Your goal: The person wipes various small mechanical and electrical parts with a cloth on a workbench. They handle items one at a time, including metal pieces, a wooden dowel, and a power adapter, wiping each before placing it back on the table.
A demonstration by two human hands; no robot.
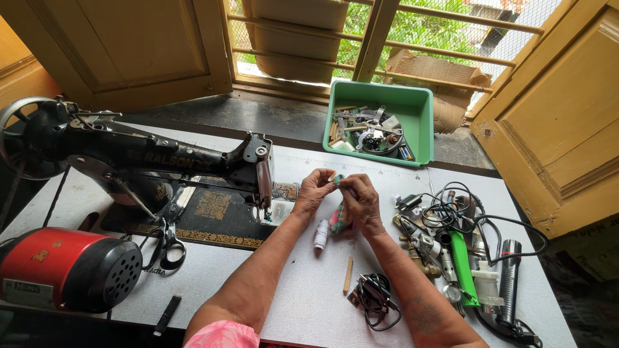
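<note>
Just right of the black sewing machine (135, 161), the left hand (314, 191) and right hand (362, 202) are both pinching a small, soft, light fabric scrap (339, 216) at its top edge, likely limp and best gripped there.

sewing machine (129, 161) left | tray (380, 125) behind hands | scissors (169, 238) before machine | cables (464, 219) right

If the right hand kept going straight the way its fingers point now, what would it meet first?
The right hand points left toward the left hand, and both pinch a small multicoloured cloth piece. It would likely meet the left hand's fingertips first; beyond them stands the black sewing machine. Depth is uncertain.
</note>
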